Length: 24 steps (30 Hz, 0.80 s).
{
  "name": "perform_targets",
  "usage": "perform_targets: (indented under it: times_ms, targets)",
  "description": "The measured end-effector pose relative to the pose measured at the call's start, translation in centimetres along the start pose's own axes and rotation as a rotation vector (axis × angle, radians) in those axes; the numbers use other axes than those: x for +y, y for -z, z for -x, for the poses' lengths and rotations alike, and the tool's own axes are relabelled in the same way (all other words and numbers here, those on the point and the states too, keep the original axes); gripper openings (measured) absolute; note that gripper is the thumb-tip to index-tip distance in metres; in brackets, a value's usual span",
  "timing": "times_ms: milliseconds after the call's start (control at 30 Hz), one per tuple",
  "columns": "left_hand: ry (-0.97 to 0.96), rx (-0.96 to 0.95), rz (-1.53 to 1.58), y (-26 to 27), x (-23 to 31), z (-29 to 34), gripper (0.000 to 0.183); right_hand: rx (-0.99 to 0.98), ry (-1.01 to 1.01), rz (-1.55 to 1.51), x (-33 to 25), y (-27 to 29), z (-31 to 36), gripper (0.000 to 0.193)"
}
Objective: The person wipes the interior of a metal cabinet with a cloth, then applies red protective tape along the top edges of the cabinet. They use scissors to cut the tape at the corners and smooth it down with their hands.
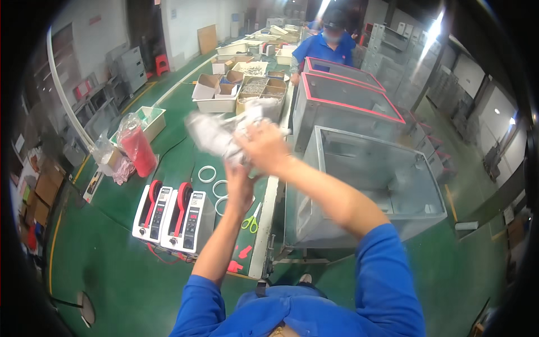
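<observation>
Over the green bench I hold up a crumpled whitish cloth (pixel 210 135), smeared by motion. My left hand (pixel 240 182) is closed on its lower end from beneath. My right hand (pixel 265 148) grips it from above, on the side toward the metal boxes. Below them, two white tape dispensers (pixel 193 222) with red tape rolls stand on the bench. Beside the dispensers lie several white rings (pixel 207 174) and a pair of scissors (pixel 251 223) with green handles.
An open grey metal box (pixel 365 224) stands close on my right, with red-edged boxes (pixel 353 104) behind it. A co-worker (pixel 328 53) in blue is beyond them. Trays of small parts (pixel 255 87) sit farther along the bench; a red wrapped roll (pixel 136 147) is at left.
</observation>
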State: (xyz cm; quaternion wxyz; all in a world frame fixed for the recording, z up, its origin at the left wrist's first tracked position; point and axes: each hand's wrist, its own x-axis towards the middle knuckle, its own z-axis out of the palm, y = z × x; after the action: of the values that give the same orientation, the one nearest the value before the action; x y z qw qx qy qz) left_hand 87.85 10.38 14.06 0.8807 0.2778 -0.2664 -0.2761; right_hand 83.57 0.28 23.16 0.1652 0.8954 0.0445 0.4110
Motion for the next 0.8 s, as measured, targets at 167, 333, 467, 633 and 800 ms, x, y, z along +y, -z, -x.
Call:
perform_targets:
  times_ms: [167,333,467,633,800]
  targets:
    - [0.021,0.167,0.005,3.0,1.4,-3.5,0.044,-0.426,-0.212,-0.311,-3.4,0.6,1.1,0.075]
    - [-0.083,0.216,-0.400,6.6,-1.0,-9.2,0.047,-0.246,-0.132,-0.440,-2.4,5.7,5.6,0.058]
    - [-0.014,0.391,-1.052,12.8,-1.7,-15.9,0.077,-0.174,-0.164,-0.441,-0.5,11.7,8.8,0.048]
    - [0.022,0.175,-1.198,12.3,-6.3,-13.6,0.074,-0.116,-0.453,-0.272,4.1,17.5,17.8,0.041]
    - [0.013,-0.152,-0.827,-2.4,-7.5,-4.3,0.050,-0.058,-0.781,0.015,9.4,24.4,27.5,0.031]
